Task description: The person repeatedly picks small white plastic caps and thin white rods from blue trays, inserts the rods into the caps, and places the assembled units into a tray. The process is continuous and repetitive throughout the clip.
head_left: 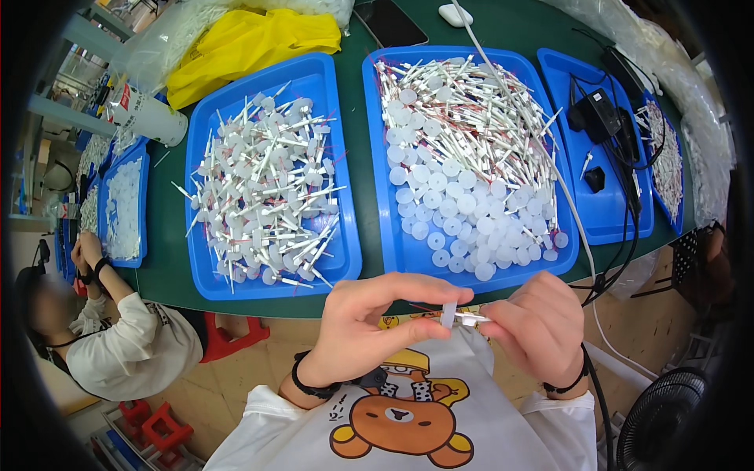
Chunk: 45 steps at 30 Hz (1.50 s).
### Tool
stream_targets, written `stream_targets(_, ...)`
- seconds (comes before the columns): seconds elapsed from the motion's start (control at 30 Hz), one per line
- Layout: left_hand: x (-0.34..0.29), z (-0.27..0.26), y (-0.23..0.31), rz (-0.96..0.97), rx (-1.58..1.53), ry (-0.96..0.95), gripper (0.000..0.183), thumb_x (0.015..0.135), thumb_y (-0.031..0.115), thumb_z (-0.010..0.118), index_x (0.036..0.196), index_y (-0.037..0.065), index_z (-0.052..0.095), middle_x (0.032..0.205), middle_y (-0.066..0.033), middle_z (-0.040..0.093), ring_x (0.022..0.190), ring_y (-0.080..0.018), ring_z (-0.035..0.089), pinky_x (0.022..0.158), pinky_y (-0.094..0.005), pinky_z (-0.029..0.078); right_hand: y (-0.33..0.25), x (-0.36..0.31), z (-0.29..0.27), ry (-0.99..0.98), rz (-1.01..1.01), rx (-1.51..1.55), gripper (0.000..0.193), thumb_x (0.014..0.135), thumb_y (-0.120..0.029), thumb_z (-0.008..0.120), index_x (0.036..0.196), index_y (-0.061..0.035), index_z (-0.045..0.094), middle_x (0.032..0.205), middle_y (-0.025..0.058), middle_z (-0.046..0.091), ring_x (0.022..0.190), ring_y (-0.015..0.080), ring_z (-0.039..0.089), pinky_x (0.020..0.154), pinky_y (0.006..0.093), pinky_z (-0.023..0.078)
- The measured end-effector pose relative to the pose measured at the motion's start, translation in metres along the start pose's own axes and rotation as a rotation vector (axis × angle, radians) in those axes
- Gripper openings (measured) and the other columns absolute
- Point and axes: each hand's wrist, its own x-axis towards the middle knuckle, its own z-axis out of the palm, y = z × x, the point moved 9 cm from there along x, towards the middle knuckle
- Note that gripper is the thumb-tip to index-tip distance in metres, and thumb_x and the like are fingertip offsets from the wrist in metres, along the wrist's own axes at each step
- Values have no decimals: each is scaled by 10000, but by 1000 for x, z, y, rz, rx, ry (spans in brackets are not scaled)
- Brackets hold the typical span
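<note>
Between the thumb and forefinger of my left hand (369,320) is a translucent white disc (448,315), held edge-on. My right hand (543,326) pinches a small white stick-shaped part (470,319) whose end meets the disc; whether it passes through cannot be told. A thin red wire shows by my left fingers. Both hands are in front of the table's near edge, just below two blue trays. The right-hand tray (385,228) holds loose discs at its near side and white sticks with red wires behind them. In the left-hand tray (353,259) lie sticks fitted with discs.
A third blue tray (597,220) carries black adapters (601,118) and cables. A pale cable (577,228) crosses the right-hand tray. Behind are a yellow bag (251,47), a phone (389,22) and a white cup (157,118). A co-worker (133,345) sits at left; a fan (660,424) stands lower right.
</note>
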Motion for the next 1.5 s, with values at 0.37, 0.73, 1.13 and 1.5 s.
stream_targets(0.37,-4,6,21,110,305,-118,280,778,62,801,1041,-2,729,969,-160,754,1006,-314,720,998,-495,458,30,-41,49,-307,1017,1143,203,1002,-126,582,880,9,672,546,-11,549,433,38,423,432,233,303)
stream_targets(0.73,-6,9,22,119,540,-133,271,786,88,795,1043,20,744,979,-111,762,1000,-277,726,1028,-508,440,26,-59,74,-442,1282,1427,334,1040,-261,539,897,9,673,491,-27,477,436,39,396,457,230,307)
stream_targets(1.13,-18,-27,38,156,842,99,262,739,66,829,982,49,733,982,-56,745,1022,-245,688,1006,-459,463,35,-30,38,-108,764,525,251,1012,-109,500,1207,30,574,718,58,658,622,125,603,620,271,479)
stream_targets(1.5,-24,-33,58,289,1405,577,347,732,17,783,1062,73,692,1132,-80,665,1135,-287,586,1009,-421,385,74,-35,-37,316,832,-164,261,951,-4,561,1212,3,571,776,93,646,750,169,631,709,299,473)
